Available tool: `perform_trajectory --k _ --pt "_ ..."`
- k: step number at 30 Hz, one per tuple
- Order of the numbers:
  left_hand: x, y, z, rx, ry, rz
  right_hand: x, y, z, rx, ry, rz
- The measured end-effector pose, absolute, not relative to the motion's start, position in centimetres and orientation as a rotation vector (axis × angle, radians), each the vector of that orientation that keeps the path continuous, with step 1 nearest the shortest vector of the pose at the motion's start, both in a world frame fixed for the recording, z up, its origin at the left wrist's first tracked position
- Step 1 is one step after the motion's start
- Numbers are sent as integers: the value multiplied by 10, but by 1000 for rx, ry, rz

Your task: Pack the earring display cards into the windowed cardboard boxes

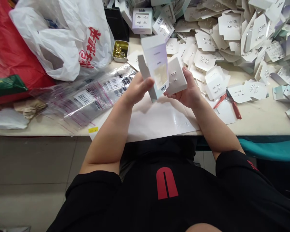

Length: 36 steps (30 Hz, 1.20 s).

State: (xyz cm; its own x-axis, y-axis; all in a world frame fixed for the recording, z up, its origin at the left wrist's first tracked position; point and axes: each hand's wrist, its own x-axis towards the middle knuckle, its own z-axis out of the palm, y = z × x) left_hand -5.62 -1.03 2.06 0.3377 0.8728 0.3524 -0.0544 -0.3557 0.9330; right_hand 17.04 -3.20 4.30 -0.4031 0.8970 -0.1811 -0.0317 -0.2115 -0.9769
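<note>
Black shirt nearest; above the tabletop (256,119), left hand (135,90) pinches an open box (154,67), right hand (189,91) grips an earring card (176,75), which could snag and bend.

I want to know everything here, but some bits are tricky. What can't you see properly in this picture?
- Head view: the small print on the folded box in the left hand is too small to read.
- The studs on the white card in the right hand are too tiny to tell their shape.
- The white plastic bag hides its contents.
- The card pile is cut off by the top and right edges.
</note>
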Motion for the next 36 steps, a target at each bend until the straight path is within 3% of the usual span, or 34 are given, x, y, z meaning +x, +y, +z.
perform_trajectory --k 6,14,25,29,36 --pt "-55 -19 35 1689 740 1112 173 -30 39 -1106 -1299 1743" --pt "-54 3 7 1651 514 1158 171 -37 50 -1097 -1301 1707" --pt "-72 19 -1 1756 1003 1435 180 -40 71 -977 -1276 1295" --pt "-72 24 -8 1777 1040 1394 178 -47 72 -845 -1305 1425" --pt "-64 22 -3 1776 1003 1376 176 -38 57 -1055 -1317 1680"
